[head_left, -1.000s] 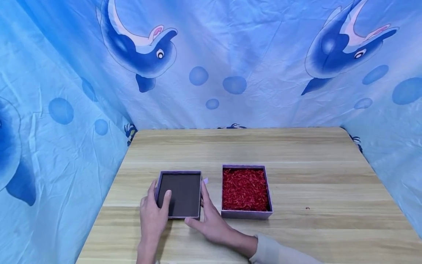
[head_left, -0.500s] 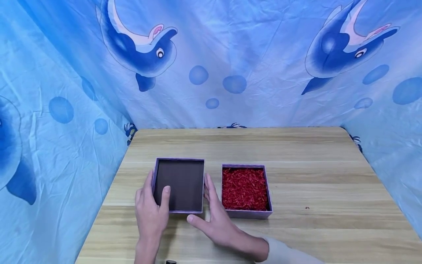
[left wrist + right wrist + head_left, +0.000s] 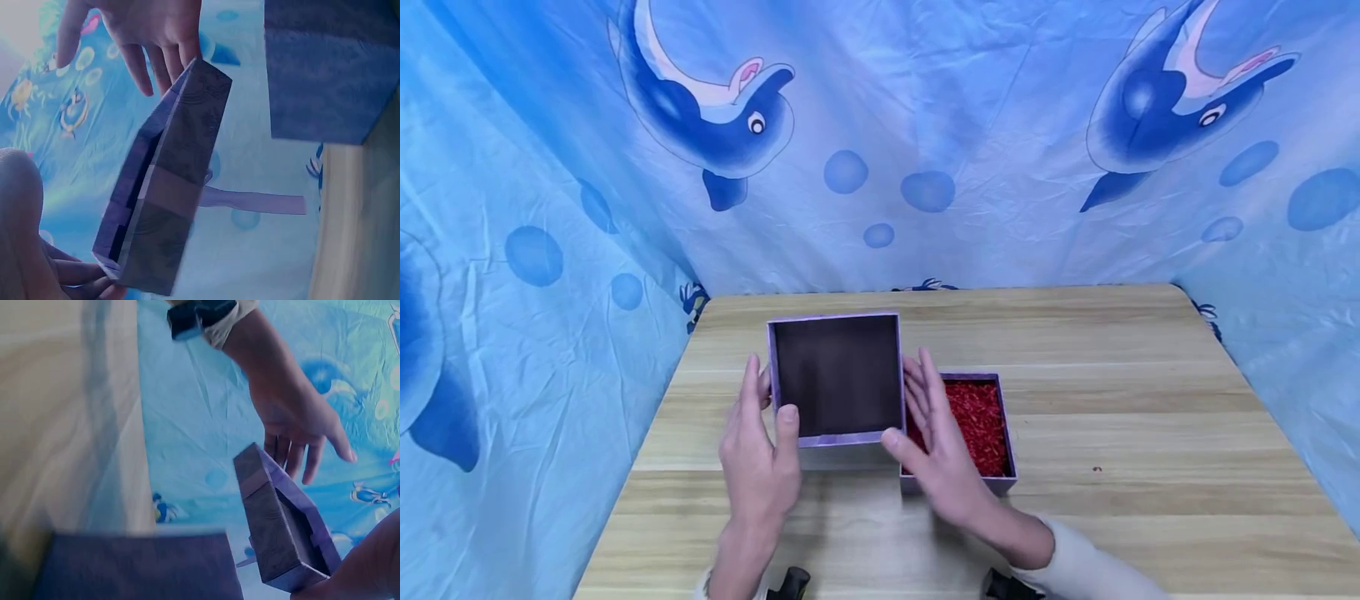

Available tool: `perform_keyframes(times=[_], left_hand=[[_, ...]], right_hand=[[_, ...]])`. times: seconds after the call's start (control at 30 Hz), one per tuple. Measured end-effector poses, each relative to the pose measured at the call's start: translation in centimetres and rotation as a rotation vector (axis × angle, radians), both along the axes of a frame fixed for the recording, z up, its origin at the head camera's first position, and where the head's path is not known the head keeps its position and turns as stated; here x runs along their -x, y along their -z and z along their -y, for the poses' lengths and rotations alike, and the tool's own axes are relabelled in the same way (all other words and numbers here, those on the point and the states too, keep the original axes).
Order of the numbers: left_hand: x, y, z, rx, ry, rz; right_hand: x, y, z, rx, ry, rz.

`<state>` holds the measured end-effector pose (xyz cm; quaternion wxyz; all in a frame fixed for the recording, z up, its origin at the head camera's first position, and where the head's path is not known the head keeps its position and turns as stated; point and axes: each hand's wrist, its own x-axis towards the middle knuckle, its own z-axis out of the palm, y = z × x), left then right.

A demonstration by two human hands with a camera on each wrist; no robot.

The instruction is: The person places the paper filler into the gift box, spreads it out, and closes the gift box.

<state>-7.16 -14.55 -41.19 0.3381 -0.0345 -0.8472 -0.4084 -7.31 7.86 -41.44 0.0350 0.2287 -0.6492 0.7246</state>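
A shallow purple box lid (image 3: 842, 375) with a dark inside is held up between my two hands, its inside tilted toward me. My left hand (image 3: 760, 467) supports its left side with straight fingers; the thumb overlaps the lower left corner. On the other side, my right hand (image 3: 951, 467) presses with outstretched fingers, thumb spread near the lower right corner. A pale ribbon (image 3: 256, 201) trails from behind the lid (image 3: 169, 187) in the left wrist view. Below and to the right, a purple box (image 3: 958, 485) full of red shredded paper (image 3: 977, 425) stands partly hidden behind my right hand.
The wooden table (image 3: 1150, 400) carries a small red scrap (image 3: 1097, 469) to the right. A blue dolphin-print curtain (image 3: 985, 225) encloses the back and sides. Black devices show at both wrists, one a dark band (image 3: 201, 315) on the left wrist.
Both hands have raised the lid from close over the table and moved it forward and rightward. It is tilted more toward me, and my right hand now overlaps the box of red paper.
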Motion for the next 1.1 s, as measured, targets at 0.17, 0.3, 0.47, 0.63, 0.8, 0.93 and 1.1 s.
perform_keyframes(times=[0.17, 0.3, 0.47, 0.63, 0.8, 0.93, 1.1], left_hand=[[0.1, 0.0, -1.4, -0.007, 0.071, 0.029], [0.2, 0.0, -2.3, -0.020, 0.122, 0.038], [0.4, -0.4, -3.3, -0.044, 0.191, 0.025], [0.4, -0.4, -4.5, -0.066, 0.250, 0.013], [0.2, -0.2, -5.1, -0.148, 0.335, 0.008], [0.1, -0.2, -5.1, -0.232, 0.437, -0.020], [-0.1, -0.2, -5.1, -0.233, 0.506, -0.071]], right_hand=[[0.8, -0.2, -2.0, 0.023, 0.047, -0.085], [1.0, -0.5, -3.2, 0.039, 0.076, -0.111], [1.0, -0.9, -4.5, 0.004, 0.128, -0.113], [0.9, -1.2, -5.4, -0.016, 0.194, -0.093], [1.0, -1.1, -6.1, 0.007, 0.223, -0.150], [1.0, -0.6, -6.7, 0.047, 0.230, -0.231], [0.8, -0.1, -7.6, 0.086, 0.271, -0.261]])
